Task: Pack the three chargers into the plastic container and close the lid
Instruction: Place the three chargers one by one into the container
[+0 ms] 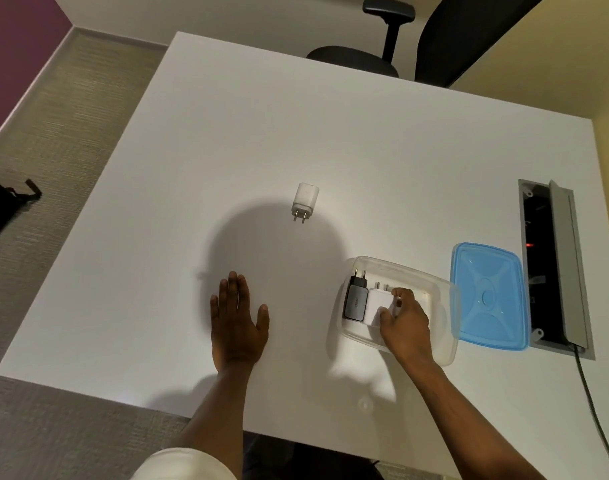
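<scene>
A clear plastic container (pixel 438 289) stands on the white table (pixel 226 140) at the right. Inside it lies a black and grey charger (pixel 355 299) against the left wall. Beside that one sits a white charger (pixel 377 304), and my right hand (pixel 405 320) grips it inside the container. A second white charger (pixel 305 199) lies alone on the table's middle, prongs pointing toward me. The blue lid (pixel 490 296) rests flat on the table just right of the container. My left hand (pixel 237 323) lies flat on the table, fingers apart, holding nothing.
An open cable hatch (pixel 552 261) with a black cord (pixel 594 403) is set in the table's right edge, beyond the lid. A black office chair (pixel 393 43) stands at the far side. A dark bag (pixel 1 206) lies on the floor at left.
</scene>
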